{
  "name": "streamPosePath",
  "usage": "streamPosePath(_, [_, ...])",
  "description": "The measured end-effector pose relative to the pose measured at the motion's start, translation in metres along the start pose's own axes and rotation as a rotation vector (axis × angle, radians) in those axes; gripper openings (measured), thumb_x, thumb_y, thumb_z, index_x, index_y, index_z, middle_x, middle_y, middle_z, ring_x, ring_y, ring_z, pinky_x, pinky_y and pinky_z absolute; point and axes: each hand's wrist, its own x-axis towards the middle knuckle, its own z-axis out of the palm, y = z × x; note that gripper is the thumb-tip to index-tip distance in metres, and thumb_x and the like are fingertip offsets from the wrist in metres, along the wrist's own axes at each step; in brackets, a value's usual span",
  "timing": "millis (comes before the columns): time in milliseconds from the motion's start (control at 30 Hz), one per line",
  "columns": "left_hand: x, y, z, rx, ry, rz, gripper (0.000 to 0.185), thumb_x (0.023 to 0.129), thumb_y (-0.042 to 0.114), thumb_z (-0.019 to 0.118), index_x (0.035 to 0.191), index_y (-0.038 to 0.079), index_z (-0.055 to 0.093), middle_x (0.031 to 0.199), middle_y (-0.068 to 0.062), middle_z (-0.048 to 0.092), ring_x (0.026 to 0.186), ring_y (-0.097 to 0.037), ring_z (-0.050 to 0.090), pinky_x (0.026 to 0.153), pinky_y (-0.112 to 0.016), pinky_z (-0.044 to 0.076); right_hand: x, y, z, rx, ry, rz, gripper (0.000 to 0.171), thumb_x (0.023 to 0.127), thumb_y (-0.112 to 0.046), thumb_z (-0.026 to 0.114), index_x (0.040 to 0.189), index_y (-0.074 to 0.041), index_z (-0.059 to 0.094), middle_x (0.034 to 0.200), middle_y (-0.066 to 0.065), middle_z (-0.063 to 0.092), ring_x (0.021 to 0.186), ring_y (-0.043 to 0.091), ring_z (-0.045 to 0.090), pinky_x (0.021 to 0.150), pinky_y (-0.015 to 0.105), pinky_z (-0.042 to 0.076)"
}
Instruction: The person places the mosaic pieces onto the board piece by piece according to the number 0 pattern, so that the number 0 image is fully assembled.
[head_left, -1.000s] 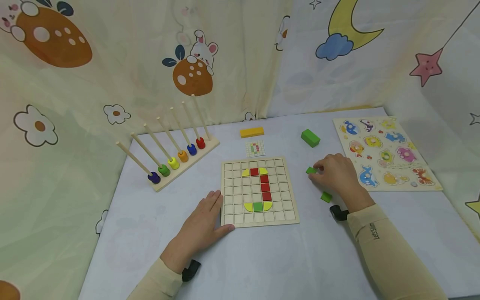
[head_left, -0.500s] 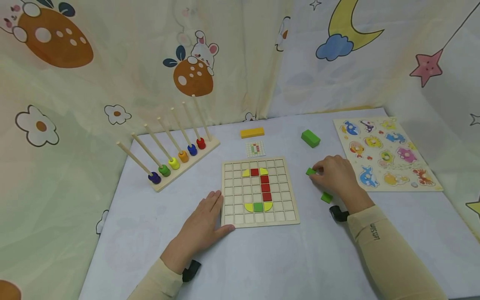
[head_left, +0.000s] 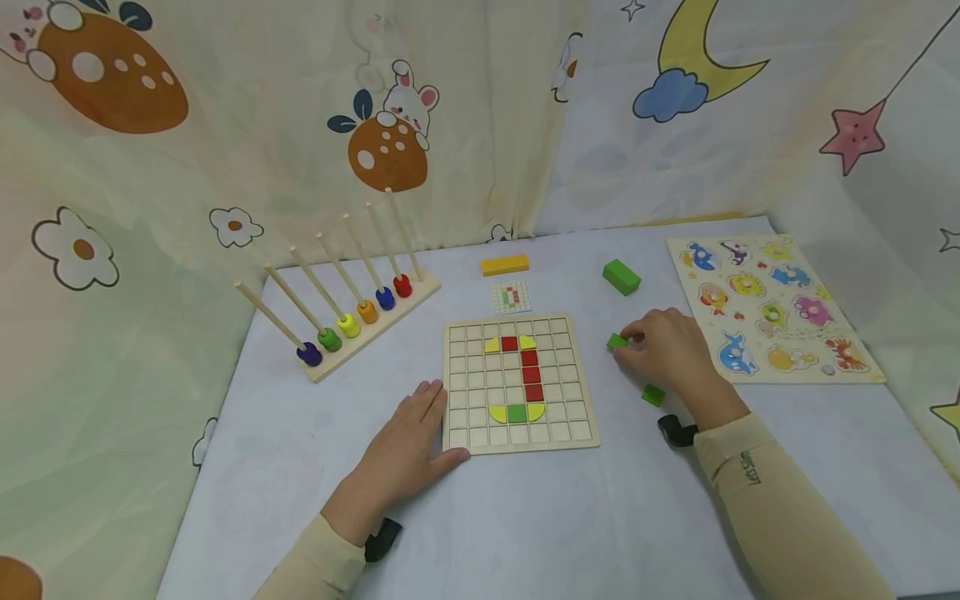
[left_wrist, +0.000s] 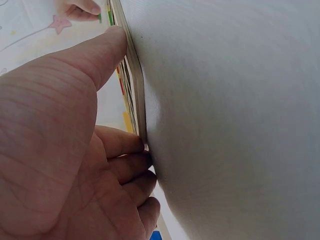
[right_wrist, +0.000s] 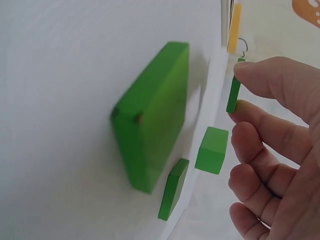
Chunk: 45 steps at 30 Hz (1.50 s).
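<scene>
A wooden grid board [head_left: 555, 383] lies mid-table, with red squares, a green square and yellow quarter-round pieces set in its cells. My left hand [head_left: 401, 446] rests along its left edge, fingers straight, thumb at the front-left corner; the left wrist view shows the fingertips touching the board's side. To the right of the board, my right hand [head_left: 671, 354] pinches a green square tile [right_wrist: 233, 92] between thumb and index finger. Another green tile [head_left: 652, 394] lies on the table below that hand. A further tile [right_wrist: 174, 190] shows in the right wrist view, hidden by the hand in the head view.
Behind the board are a small pattern card [head_left: 512, 297] and a yellow bar [head_left: 505, 265]. A green block [head_left: 622, 277] stands at the back right, near an animal puzzle board [head_left: 765, 333]. At the left is a bead rack [head_left: 375, 329] with upright pegs.
My right hand has shifted very slightly left with the pinched green tile. The left hand and the board stay as they were.
</scene>
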Motion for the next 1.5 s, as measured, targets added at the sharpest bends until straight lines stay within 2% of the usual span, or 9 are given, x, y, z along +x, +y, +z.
streamPosePath(400, [0.0, -0.002, -0.001, 0.002, 0.007, 0.015, 0.103, 0.092, 0.066, 0.068, 0.165, 0.005, 0.029, 0.175, -0.011, 0.023, 0.164, -0.029, 0.018, 0.133, -0.048, 0.024, 0.004, -0.023, -0.005, -0.006, 0.032, -0.087, 0.031, 0.088, -0.033, 0.081, 0.112, -0.013, 0.082, 0.101, 0.009, 0.07, 0.098, 0.029, 0.057, 0.088, 0.049, 0.046])
streamPosePath(700, [-0.002, -0.001, -0.004, -0.018, 0.007, 0.025, 0.102, 0.093, 0.065, 0.068, 0.164, 0.004, 0.03, 0.175, -0.011, 0.023, 0.164, -0.03, 0.019, 0.133, -0.048, 0.024, 0.008, -0.053, -0.006, -0.01, 0.048, -0.143, 0.029, 0.087, -0.032, 0.082, 0.11, -0.014, 0.083, 0.1, 0.007, 0.071, 0.102, 0.029, 0.057, 0.096, 0.053, 0.047])
streamPosePath(967, [-0.001, 0.0, -0.002, -0.013, 0.006, 0.012, 0.102, 0.092, 0.065, 0.07, 0.165, 0.005, 0.03, 0.175, -0.01, 0.023, 0.164, -0.029, 0.018, 0.133, -0.049, 0.024, 0.014, -0.087, -0.002, -0.02, 0.054, -0.223, 0.031, 0.085, -0.035, 0.084, 0.111, -0.017, 0.083, 0.097, 0.003, 0.072, 0.096, 0.024, 0.057, 0.09, 0.044, 0.047])
streamPosePath(1300, [0.0, -0.002, 0.0, -0.01, 0.002, 0.003, 0.103, 0.092, 0.065, 0.07, 0.165, 0.006, 0.028, 0.176, -0.009, 0.022, 0.164, -0.028, 0.017, 0.133, -0.048, 0.024, 0.022, -0.123, 0.005, -0.053, 0.025, -0.349, 0.029, 0.086, -0.036, 0.085, 0.109, -0.018, 0.084, 0.098, 0.001, 0.071, 0.093, 0.023, 0.055, 0.092, 0.044, 0.049])
streamPosePath(1500, [-0.001, -0.001, -0.002, -0.014, -0.007, -0.003, 0.103, 0.092, 0.065, 0.069, 0.165, 0.007, 0.028, 0.176, -0.009, 0.021, 0.165, -0.028, 0.016, 0.133, -0.049, 0.024, 0.028, -0.138, 0.012, -0.057, -0.009, -0.387, 0.026, 0.087, -0.034, 0.084, 0.108, -0.018, 0.084, 0.096, 0.0, 0.071, 0.09, 0.021, 0.052, 0.097, 0.043, 0.047])
